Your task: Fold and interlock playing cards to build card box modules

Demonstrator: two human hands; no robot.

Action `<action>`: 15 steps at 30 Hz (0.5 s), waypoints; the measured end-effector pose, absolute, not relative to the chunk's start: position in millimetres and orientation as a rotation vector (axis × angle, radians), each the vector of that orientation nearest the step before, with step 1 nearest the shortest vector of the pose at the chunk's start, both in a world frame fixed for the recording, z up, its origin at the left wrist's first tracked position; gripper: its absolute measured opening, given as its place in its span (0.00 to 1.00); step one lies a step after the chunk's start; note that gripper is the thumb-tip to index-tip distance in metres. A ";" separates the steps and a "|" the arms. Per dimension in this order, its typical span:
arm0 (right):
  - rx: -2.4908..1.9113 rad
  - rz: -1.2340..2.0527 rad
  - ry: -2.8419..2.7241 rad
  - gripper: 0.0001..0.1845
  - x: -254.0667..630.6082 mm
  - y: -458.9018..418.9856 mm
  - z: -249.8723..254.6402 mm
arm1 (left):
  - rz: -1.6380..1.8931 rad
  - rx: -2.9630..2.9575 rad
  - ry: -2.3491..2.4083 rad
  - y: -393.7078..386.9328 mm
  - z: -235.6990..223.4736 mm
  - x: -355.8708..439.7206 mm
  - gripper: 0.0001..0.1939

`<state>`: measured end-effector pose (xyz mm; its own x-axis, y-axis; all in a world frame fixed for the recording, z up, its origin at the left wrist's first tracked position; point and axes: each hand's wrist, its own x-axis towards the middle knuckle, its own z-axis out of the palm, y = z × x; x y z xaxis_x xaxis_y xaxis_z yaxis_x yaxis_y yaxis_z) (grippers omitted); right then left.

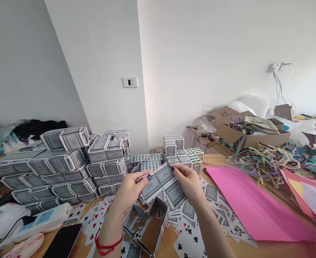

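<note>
Several grey-backed playing cards (162, 184), lying edge to edge like a panel, are held up between my two hands. My left hand (132, 188) pinches their left side between thumb and fingers. At the upper right edge, my right hand (187, 179) grips them in the same way. Whether the cards are glued together cannot be made out. Just below stands an open-topped box made of cards (160, 215), its inside brown, with a face card showing in it. Loose playing cards (188, 236) lie spread on the table around it, some face up.
Blocks built of cards (63, 172) are stacked high at left, with smaller stacks (174, 145) behind my hands. A phone (62, 242) and a white power strip (42, 222) lie at left. Pink paper (254, 208), tangled yarn (265, 161) and a cardboard box (233, 138) are at right.
</note>
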<state>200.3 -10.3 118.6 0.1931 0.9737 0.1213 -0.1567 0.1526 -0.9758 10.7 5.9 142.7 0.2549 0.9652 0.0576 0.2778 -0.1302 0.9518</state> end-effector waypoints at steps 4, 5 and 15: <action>-1.067 1.047 -1.018 0.19 199.0 -9.9 117.1 | 0.934 1.607 1.150 6.5 140.4 8.6 0.18; -1.064 1.044 -1.021 0.19 198.9 -9.8 116.9 | 0.940 1.610 1.138 6.6 139.8 8.0 0.19; -1.054 1.017 -1.006 0.19 198.6 -8.1 114.3 | 0.924 1.770 1.195 3.2 145.4 8.5 0.20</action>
